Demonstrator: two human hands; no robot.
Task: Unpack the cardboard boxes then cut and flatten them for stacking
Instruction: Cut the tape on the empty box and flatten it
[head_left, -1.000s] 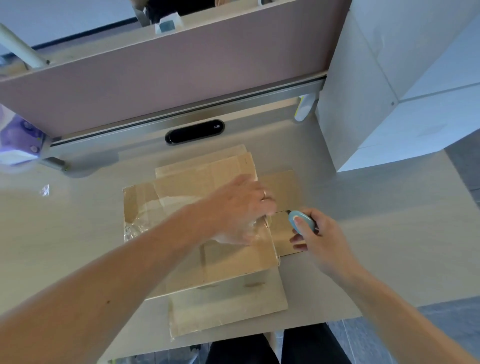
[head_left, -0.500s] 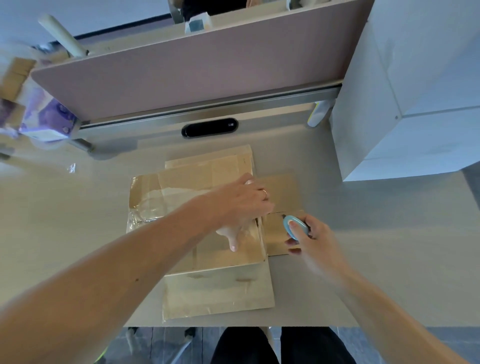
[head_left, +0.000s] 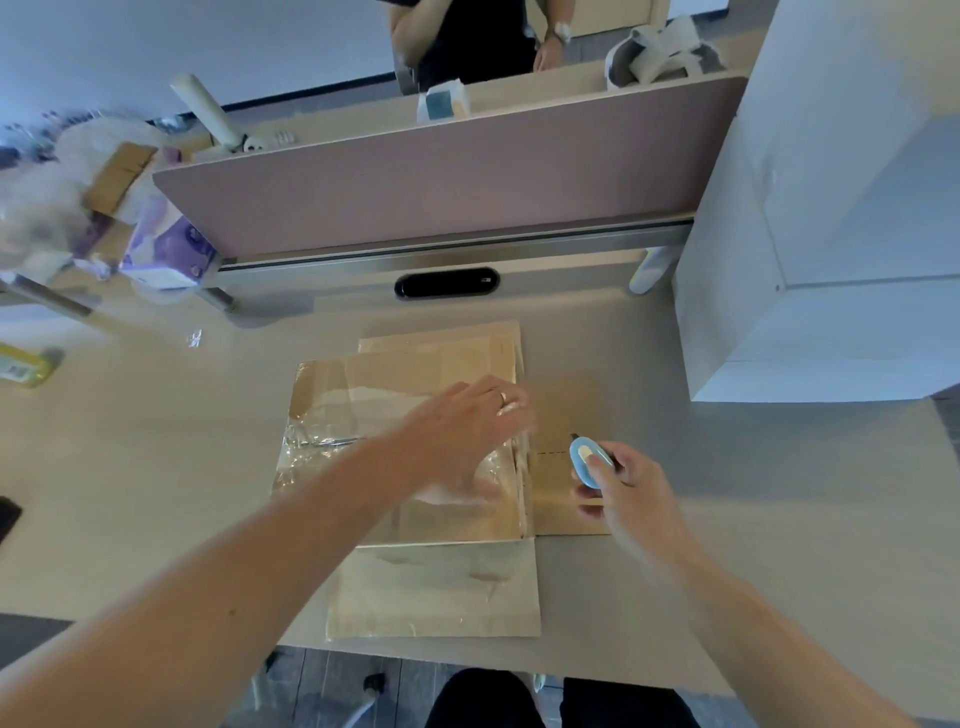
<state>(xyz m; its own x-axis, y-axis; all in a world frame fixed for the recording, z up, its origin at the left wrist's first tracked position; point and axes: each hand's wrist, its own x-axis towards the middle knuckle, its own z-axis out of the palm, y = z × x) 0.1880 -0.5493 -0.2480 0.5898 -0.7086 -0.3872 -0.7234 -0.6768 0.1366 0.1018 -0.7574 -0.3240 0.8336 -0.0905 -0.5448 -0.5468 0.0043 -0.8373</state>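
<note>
Hands work a flattened cardboard box (head_left: 415, 415) on a pale desk (head_left: 156, 467): the left hand (head_left: 467, 431), fingers spread wide and a ring on one of them, presses down on the top panel, apparently to keep the board from sliding, while the right hand (head_left: 618, 478) is closed around a small blue box cutter (head_left: 584, 460), its short blade pointing away from the person toward a dashed slit in the side flap (head_left: 566, 415). The box lies at the middle of the desk near the front edge, its brown panels overlapping in flat layers, one flap reaching toward the person. Glossy clear packing tape (head_left: 322, 452), wrinkled and catching the light, covers much of the upper panel; the left hand's blur hides exactly where its fingertips land. A mauve fabric divider (head_left: 441, 176) on a metal rail backs the desk, and a smooth white cabinet (head_left: 831, 208) stands at the right. Judging by the cutter's place at the flap's seam, the cutting step seems under way, with stacking not yet done.
</note>
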